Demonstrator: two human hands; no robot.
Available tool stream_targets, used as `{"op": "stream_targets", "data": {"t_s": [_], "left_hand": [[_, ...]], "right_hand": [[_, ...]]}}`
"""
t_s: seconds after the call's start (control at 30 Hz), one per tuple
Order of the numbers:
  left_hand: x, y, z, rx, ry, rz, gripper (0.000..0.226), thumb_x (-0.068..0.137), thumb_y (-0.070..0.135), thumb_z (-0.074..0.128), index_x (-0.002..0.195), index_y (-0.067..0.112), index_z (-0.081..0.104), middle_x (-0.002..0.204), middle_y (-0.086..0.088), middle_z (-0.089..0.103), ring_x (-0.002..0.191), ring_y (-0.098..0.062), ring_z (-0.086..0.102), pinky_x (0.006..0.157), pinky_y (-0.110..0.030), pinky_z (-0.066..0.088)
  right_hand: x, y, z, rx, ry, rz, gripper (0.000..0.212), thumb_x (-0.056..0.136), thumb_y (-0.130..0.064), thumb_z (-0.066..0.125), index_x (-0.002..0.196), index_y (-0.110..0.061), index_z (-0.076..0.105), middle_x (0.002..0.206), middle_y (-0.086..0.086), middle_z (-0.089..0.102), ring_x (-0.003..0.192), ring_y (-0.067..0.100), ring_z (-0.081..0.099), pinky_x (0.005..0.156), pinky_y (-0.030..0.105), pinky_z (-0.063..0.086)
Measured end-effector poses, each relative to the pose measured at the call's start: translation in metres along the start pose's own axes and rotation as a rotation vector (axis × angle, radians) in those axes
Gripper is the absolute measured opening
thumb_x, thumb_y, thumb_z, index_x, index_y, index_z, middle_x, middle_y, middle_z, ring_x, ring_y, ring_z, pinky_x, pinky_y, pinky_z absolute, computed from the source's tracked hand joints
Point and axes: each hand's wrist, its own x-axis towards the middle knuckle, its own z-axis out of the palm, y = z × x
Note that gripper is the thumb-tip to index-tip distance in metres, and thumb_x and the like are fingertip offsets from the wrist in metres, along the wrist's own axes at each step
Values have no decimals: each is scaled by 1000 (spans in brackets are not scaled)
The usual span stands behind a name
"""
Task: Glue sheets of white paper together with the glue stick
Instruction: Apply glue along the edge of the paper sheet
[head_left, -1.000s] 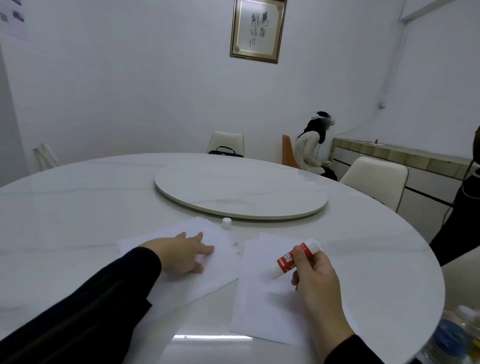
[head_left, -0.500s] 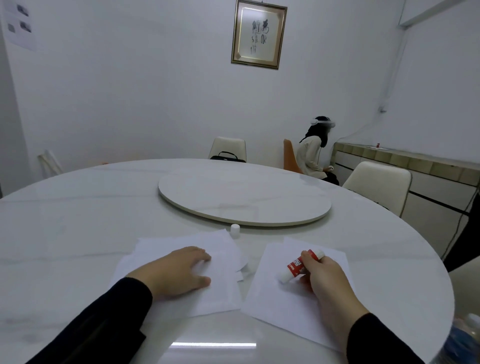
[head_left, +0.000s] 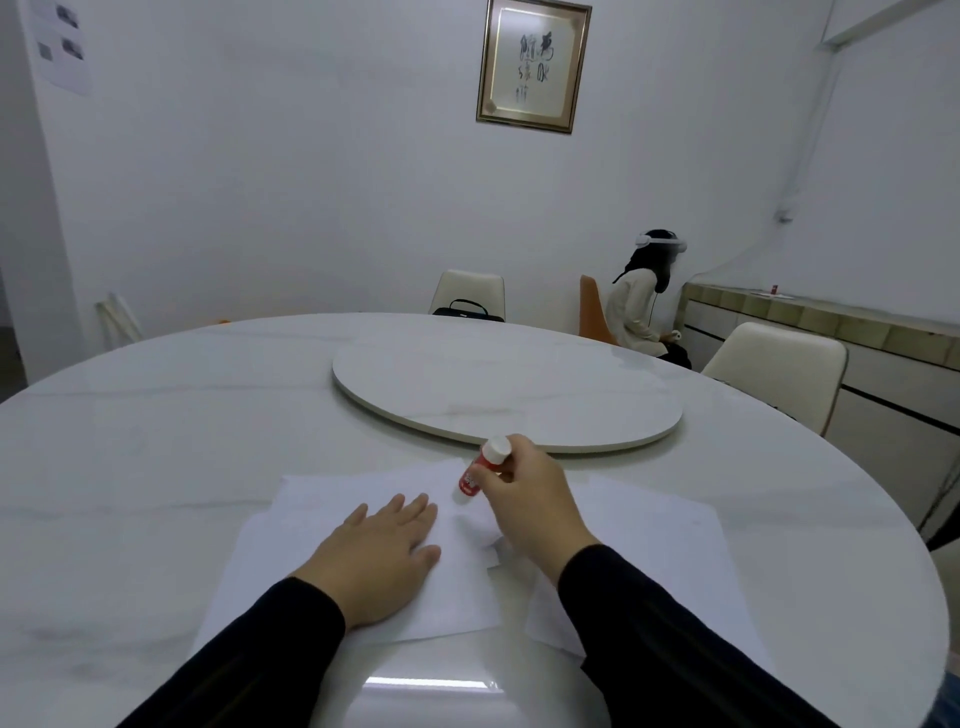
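The left hand (head_left: 382, 553) lies flat and open, pinning thin, slide-prone paper (head_left: 363, 519); the right hand (head_left: 524, 499) pinches the light, rigid glue stick (head_left: 480, 467) mid-barrel.

The glue stick (head_left: 480, 466) has a red body with white lettering, a white cap end and a white tip. The paper sheets (head_left: 337, 525) are plain white, unmarked. The worktop (head_left: 156, 415) is glossy white with faint grey marble veining, as is the round turntable (head_left: 509, 395) on it. Both sleeves (head_left: 249, 660) are black. The chairs (head_left: 779, 364) are cream; one chair (head_left: 592, 306) is orange. The walls (head_left: 260, 156) are plain white. The framed picture (head_left: 532, 65) shows black calligraphy on cream, in a dark gold-edged frame.
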Motion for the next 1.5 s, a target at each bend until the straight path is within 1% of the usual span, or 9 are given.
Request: {"op": "stream_targets", "data": {"t_s": [0.27,0.37,0.7,0.77,0.9,1.03,1.13,1.27,1.5], "left_hand": [[4,-2,-1,26,-37,-15,56,99,38,20,151,25,2,160,9,-4,147,-8,-3,120,-34,-1],[5,-2,-2,23,-55,-18,56,99,39,20,151,26,1,160,9,-4,147,-9,-3,120,-35,-1],[1,-1,-2,14,-58,-21,56,100,38,19,151,25,1,160,10,-5,147,-8,-4,120,-34,-2],[0,0,-4,14,-63,-17,55,100,36,19,151,24,1,160,9,-6,147,-9,-6,121,-35,-3],[-3,3,-19,-50,-189,123,54,100,24,30,150,32,10,158,16,-7,146,-8,-12,119,-35,-8],[-8,-4,-23,-284,97,-39,53,95,32,47,144,35,29,155,17,19,143,-4,15,117,-28,13],[-15,-2,-18,58,153,-328,56,89,58,39,132,23,44,142,-2,43,132,-23,37,107,-36,32],[-15,-7,-19,-97,-95,-111,64,91,49,45,147,30,22,160,3,7,148,-18,4,119,-39,8],[8,-15,-9,-56,-3,-164,67,97,48,25,151,15,2,161,-3,-5,148,-17,-5,120,-36,-1]], "right_hand": [[3,3,9,-234,-187,-84,7,89,-11,51,92,-16,56,97,1,67,80,14,59,74,29,49],[-7,-1,-3,-286,-235,-119,4,90,-16,53,93,-14,55,95,4,63,71,13,51,66,27,43],[-57,2,-49,-119,-392,-125,4,87,-19,62,90,-15,62,87,7,68,76,20,58,77,30,50],[-55,11,-53,215,-327,-57,8,83,-16,67,87,-9,65,76,3,67,69,16,60,70,23,50],[-41,38,-65,714,164,98,7,85,-16,64,82,-9,65,61,0,57,62,16,46,66,25,38],[-37,50,-69,687,283,133,13,94,-12,54,84,-8,62,61,2,55,63,18,46,68,28,39],[-37,47,-67,670,274,139,13,94,-13,54,85,-8,62,61,3,56,63,19,47,70,30,39],[-39,44,-62,607,229,116,10,93,-13,56,90,-8,64,61,2,58,63,19,49,70,30,41],[-27,7,-46,453,164,21,8,86,-10,65,90,-17,65,76,-1,68,63,10,60,65,24,50]]}}
